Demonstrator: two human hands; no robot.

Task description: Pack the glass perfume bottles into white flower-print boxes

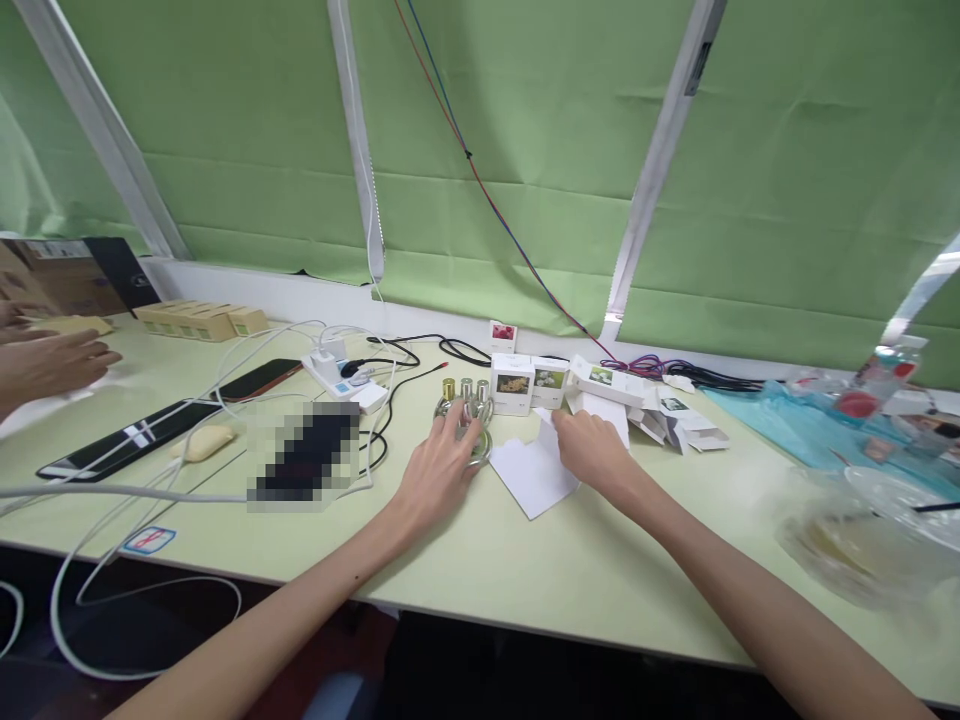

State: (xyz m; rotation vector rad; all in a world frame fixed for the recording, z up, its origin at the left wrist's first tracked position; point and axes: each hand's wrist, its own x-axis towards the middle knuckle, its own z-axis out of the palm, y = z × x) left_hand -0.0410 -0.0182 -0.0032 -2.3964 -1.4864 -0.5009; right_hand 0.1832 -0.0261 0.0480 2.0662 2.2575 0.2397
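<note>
My left hand (435, 470) has its fingers closed around a small round glass bottle (481, 450) on the table. Right behind it stand several such bottles, one with a gold cap (448, 387) and others with a silver cap (466, 387). With curled fingers, my right hand (592, 447) grips the edge of white folded cardboard (534, 480), which lies partly spread on the table; the fingertips are hidden. Small white boxes with flower pictures, among them one with yellow flowers (514, 385), stand just behind my hands.
Opened white boxes (686, 425) lie to the right, near blue plastic (757, 425) and a clear plastic bowl (832, 540). Leftward are a power strip (341, 380), white cables, a blurred-out dark device (307, 460) and yellow boxes (195, 320). Another person's hand (56, 360) is at far left.
</note>
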